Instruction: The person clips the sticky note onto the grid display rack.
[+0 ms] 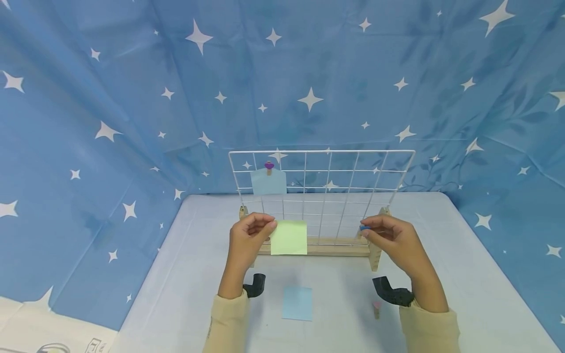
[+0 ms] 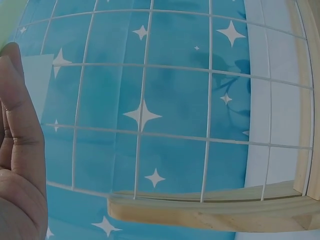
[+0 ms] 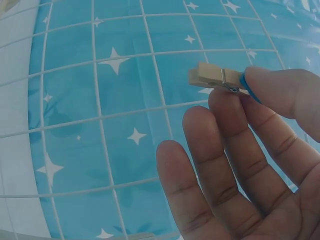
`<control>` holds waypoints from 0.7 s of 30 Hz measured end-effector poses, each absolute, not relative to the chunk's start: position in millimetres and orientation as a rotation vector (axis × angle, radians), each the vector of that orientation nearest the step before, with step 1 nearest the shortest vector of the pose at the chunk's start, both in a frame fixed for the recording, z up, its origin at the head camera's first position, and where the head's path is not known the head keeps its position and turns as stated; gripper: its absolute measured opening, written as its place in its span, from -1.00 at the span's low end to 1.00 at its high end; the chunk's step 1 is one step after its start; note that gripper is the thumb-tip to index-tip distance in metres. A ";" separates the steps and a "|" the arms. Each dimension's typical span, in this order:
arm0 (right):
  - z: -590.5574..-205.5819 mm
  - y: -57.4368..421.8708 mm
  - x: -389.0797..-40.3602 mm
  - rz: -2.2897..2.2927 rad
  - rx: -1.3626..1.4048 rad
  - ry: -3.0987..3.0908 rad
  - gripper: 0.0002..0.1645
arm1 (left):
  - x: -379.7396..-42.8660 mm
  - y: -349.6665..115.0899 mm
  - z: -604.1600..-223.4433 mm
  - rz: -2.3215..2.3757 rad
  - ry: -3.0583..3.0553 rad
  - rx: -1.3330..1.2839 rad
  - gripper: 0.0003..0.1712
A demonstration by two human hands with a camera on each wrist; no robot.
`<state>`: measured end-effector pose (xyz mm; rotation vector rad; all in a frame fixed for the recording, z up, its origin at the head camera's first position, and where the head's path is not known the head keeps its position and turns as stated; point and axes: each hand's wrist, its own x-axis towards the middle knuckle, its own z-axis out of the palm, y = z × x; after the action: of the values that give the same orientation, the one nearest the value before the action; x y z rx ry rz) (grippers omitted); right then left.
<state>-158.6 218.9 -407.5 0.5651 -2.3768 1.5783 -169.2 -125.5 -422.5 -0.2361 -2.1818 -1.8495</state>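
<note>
yellow-green square paper note is pinched by left hand before white wire grid | blue-topped wooden clothespin is pinched by right hand | hung light-blue paper square is already clipped; yellow-green note and flat-lying light-blue paper square seemingly remain unclipped

On my head feed I see a creased blue cloth with white four-pointed stars hanging behind the pale, round-cornered table; lower left, I make out a whitish surface with dark printing.
</note>
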 end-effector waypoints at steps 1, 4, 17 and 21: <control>-407.0 219.3 -159.0 1.578 0.567 -2.373 -0.80 | -169.5 -124.7 -421.8 -1.850 -2.180 -0.239 -0.87; -405.0 220.2 -160.4 1.578 0.584 -2.355 -0.80 | -170.9 -122.6 -420.8 -1.849 -2.174 -0.247 -0.87; -398.7 213.5 -166.1 1.600 0.625 -2.345 -0.81 | -176.3 -117.0 -413.8 -1.856 -2.152 -0.287 -0.86; -397.4 210.3 -167.4 1.601 0.625 -2.360 -0.80 | -177.7 -115.5 -413.0 -1.863 -2.157 -0.293 -0.85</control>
<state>-167.4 210.3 -397.4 0.6253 -2.3598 1.6012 -177.7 -115.5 -413.0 -0.2926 -2.1572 -1.8634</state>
